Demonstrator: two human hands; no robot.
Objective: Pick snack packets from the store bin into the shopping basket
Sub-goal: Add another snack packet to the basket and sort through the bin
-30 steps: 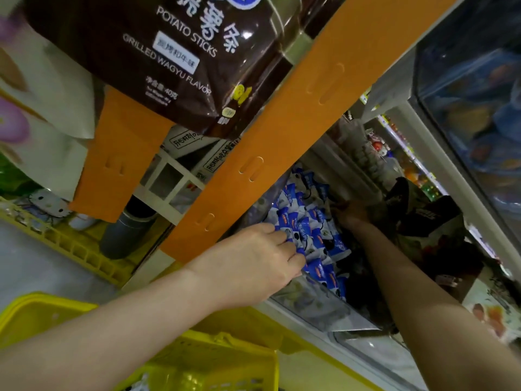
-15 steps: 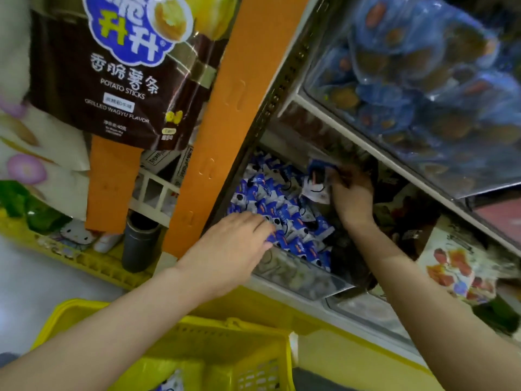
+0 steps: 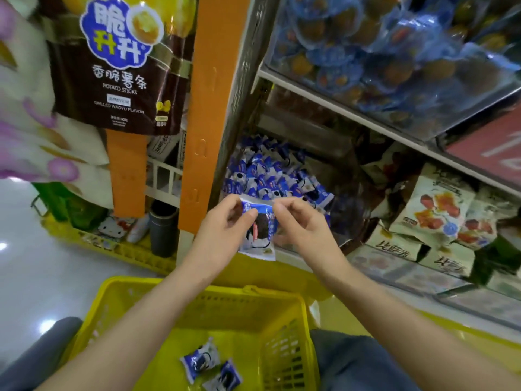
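One blue-and-white snack packet (image 3: 258,235) is held up between both hands, in front of the store bin (image 3: 348,213) and above the far rim of the yellow shopping basket (image 3: 197,301). The left hand (image 3: 222,235) pinches the packet's upper left corner, thumb against curled fingers (image 3: 234,204). The right hand (image 3: 303,230) pinches its top right edge in the same way. The packet hangs below the two grips, its printed face towards the camera.

Behind the hands, a heap of matching packets (image 3: 265,176) fills the left part of the bin. Two more such packets (image 3: 200,359) lie side by side on the basket floor, near its front edge.

An orange upright strip (image 3: 203,108) stands just left of the bin. Left of the strip hangs a dark brown bag of potato sticks (image 3: 121,71). On the shelf above, a clear bin holds blue-wrapped snacks (image 3: 394,52). Right of the store bin lie white bags printed with red fruit (image 3: 434,204). On the floor at the left, a low yellow crate (image 3: 121,249) holds a dark cylinder (image 3: 162,227).
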